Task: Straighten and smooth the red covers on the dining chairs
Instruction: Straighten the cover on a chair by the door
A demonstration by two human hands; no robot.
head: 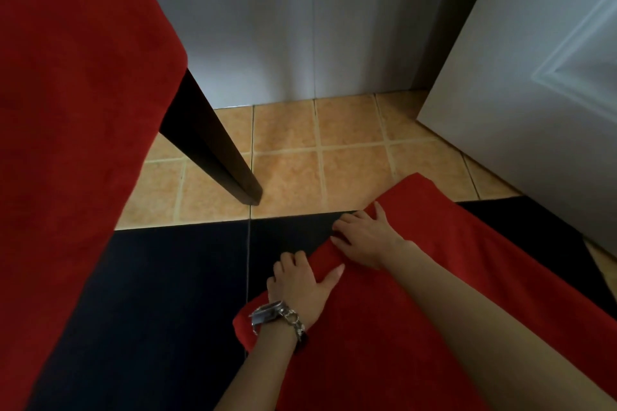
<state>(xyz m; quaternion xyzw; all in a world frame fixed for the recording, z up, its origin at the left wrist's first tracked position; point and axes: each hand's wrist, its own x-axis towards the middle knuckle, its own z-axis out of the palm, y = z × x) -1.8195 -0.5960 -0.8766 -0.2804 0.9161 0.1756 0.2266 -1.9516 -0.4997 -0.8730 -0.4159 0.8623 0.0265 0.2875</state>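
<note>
Gripping the left edge of the red cover (pixel 434 310), both hands are sitting side by side at the near middle. The left hand (pixel 300 280), wearing a metal watch (pixel 267 312), is curling its fingers over the cloth's fold, thumb lying on top. The right hand (pixel 367 238), just beyond it, is pinching the same folded edge. The cover is lying across a black surface (pixel 167 277) at the near right. A second red cover (pixel 66 110) is hanging at the left above a dark chair leg (pixel 213 143), with the tiled floor (pixel 300 157) farther off.
</note>
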